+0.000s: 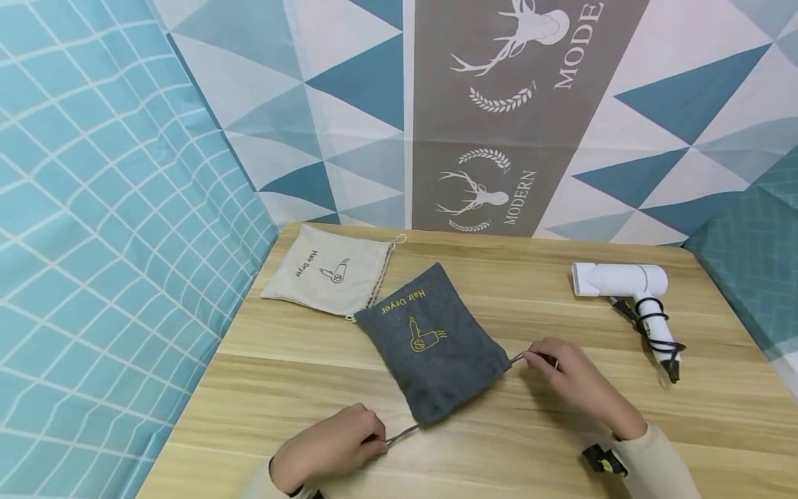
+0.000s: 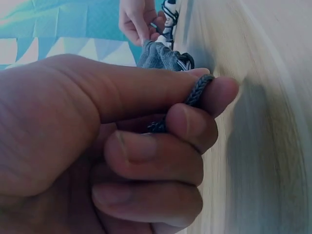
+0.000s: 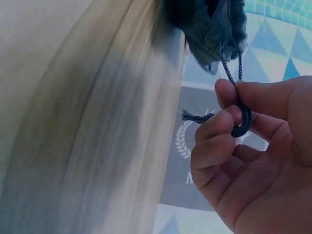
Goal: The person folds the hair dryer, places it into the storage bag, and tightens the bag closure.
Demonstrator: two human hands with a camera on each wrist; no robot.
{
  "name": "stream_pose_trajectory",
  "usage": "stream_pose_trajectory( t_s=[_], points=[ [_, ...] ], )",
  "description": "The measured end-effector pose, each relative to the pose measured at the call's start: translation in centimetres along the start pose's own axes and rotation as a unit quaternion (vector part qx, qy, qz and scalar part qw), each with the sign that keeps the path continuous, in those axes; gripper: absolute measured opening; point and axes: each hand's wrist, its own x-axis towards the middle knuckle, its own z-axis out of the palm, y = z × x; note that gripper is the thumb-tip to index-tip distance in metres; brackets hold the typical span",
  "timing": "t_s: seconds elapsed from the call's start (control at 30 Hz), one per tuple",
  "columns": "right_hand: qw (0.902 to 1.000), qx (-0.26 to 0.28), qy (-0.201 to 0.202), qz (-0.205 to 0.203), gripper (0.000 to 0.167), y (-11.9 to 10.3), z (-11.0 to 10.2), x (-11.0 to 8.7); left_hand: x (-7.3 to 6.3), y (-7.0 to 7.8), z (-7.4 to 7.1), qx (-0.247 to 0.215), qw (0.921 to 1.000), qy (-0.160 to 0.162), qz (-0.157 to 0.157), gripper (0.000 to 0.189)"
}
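Note:
A dark grey drawstring bag (image 1: 436, 339) with yellow "Hair Dryer" lettering lies at an angle on the wooden table. At its near corner, my left hand (image 1: 337, 443) pinches one drawstring (image 2: 196, 91) between thumb and fingers. On the opposite side my right hand (image 1: 576, 381) pinches the other drawstring (image 3: 242, 124), whose frayed end sticks out past the fingers. Both cords run taut from the bag's corners. The bag's mouth edge faces me and looks gathered in the right wrist view. Whether anything is inside cannot be seen.
A cream drawstring bag (image 1: 330, 270) with black print lies at the back left, touching the grey bag's corner. A white hair dryer (image 1: 623, 281), its black cord wound round the handle, lies at the right. Patterned cloth walls (image 1: 355, 104) border the wooden table (image 1: 280, 367).

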Motion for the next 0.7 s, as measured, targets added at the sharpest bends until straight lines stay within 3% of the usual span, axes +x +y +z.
stream_pose_trajectory(
  t_s=[0.27, 0.47, 0.7],
  points=[
    [0.9984, -0.021, -0.004, 0.053, 0.026, 1.3, -0.5, 0.1, -0.8, -0.4, -0.1, 0.019, 0.9998, 0.007, -0.003, 0.032],
    [0.9977, -0.03, 0.01, 0.059, 0.026, 2.1, -0.9, 0.2, -1.1, -0.7, -0.2, 0.029, 0.9993, 0.015, -0.019, 0.029],
    [0.9976, -0.042, 0.016, 0.052, 0.025, 2.7, -1.3, 0.5, -1.6, -1.3, -0.2, 0.007, 0.9992, 0.016, -0.036, 0.028]
  ],
)
